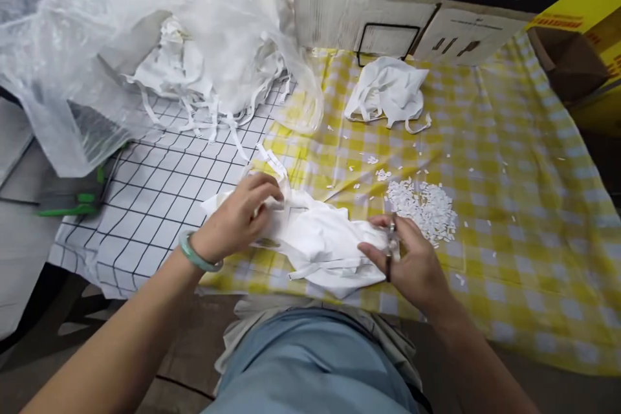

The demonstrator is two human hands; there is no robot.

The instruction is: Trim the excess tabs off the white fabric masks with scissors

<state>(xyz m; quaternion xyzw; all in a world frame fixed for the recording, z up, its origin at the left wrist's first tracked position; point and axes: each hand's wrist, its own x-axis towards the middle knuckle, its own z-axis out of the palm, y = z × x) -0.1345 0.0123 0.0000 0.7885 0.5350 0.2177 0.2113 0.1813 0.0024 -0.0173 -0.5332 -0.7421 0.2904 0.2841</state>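
Head view: white cloth (323, 239) lies on the desk (533, 265); the right hand (418, 266) grasps its right end; the left hand (240, 213) curls over its left, whether gripping one cannot tell; white scraps (424, 207) lie beyond.

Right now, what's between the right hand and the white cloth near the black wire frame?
Head view: beyond the right hand, a pile of small white scraps, then scattered ones, on the yellow checked tablecloth.

The head-worn camera looks forward and down from above the shirt (310, 362), across the table (524, 207) at close range, towards boxes (349, 13).
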